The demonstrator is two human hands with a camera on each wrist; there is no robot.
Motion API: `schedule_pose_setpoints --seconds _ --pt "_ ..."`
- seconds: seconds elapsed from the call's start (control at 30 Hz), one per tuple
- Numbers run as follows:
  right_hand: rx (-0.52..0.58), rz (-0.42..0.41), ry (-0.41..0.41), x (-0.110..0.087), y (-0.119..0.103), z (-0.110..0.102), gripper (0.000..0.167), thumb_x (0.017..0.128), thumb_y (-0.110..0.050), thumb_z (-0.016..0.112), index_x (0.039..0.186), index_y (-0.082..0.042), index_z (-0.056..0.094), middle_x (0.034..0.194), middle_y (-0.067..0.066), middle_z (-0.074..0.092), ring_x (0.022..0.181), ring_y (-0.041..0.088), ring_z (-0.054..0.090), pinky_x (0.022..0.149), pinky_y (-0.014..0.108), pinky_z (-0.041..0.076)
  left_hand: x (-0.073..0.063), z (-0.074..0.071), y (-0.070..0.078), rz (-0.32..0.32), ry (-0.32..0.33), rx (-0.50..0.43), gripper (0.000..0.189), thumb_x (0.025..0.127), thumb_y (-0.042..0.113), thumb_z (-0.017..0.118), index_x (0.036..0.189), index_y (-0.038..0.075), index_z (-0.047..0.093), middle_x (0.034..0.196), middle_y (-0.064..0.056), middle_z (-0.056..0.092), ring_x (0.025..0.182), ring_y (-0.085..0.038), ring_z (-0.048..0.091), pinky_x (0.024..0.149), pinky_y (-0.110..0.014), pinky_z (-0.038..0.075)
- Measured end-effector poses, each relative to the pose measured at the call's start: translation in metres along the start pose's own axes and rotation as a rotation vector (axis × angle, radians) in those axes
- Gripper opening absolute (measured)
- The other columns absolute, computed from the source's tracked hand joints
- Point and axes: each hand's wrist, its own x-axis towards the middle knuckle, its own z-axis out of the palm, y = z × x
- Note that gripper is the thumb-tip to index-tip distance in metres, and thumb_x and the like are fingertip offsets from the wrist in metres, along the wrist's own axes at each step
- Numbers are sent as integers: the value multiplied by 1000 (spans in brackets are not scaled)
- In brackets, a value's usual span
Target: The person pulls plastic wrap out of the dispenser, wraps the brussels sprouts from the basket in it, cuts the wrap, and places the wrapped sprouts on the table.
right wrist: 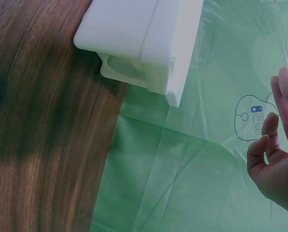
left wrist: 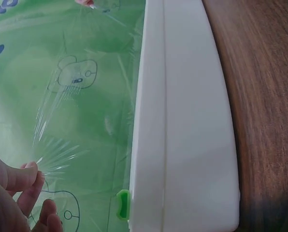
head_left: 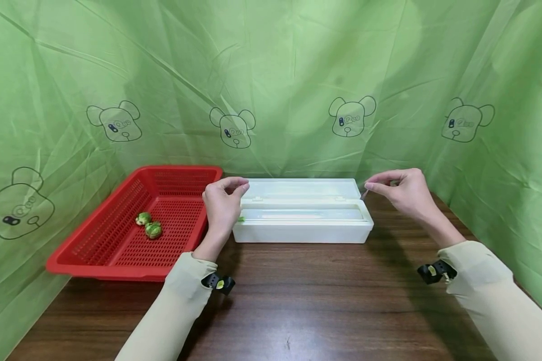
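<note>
A white plastic wrap dispenser [head_left: 302,233] lies lengthwise on the table with its lid [head_left: 300,188] raised at the back. Clear plastic wrap [left wrist: 57,150] stretches up from it, creased in a fan at the left fingertips. My left hand [head_left: 223,205] pinches the wrap between thumb and forefinger above the box's left end. Beyond the right end, my right hand [head_left: 404,193] pinches the wrap's other side, where the right wrist view shows taut creases running to the fingertips. A small green slider [left wrist: 122,204] sits at the dispenser's left end.
To the left stands a red perforated basket [head_left: 180,220] holding two small green sprout-like vegetables [head_left: 153,230]. The brown wooden table [head_left: 298,301] runs in front of the dispenser. Green printed cloth [head_left: 293,90] hangs behind and at both sides.
</note>
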Motion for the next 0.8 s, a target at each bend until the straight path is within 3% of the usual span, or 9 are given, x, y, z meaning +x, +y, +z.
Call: schedule_pose_setpoints --seconds 0.6,0.8 --pt "14 -39 33 1 -10 -10 8 89 -16 88 92 -9 85 78 3 75 54 11 46 47 24 37 3 -11 10 39 -10 -52 4 89 9 86 93 8 85 83 -4 77 73 -15 64 68 -28 48" --pt "18 -41 29 2 -15 -14 9 89 -16 87 93 -9 85 79 9 75 52 11 44 45 24 36 4 -14 16 41 -10 -71 5 89 7 86 94 8 85 84 -5 78 73 -16 66 69 -28 48"
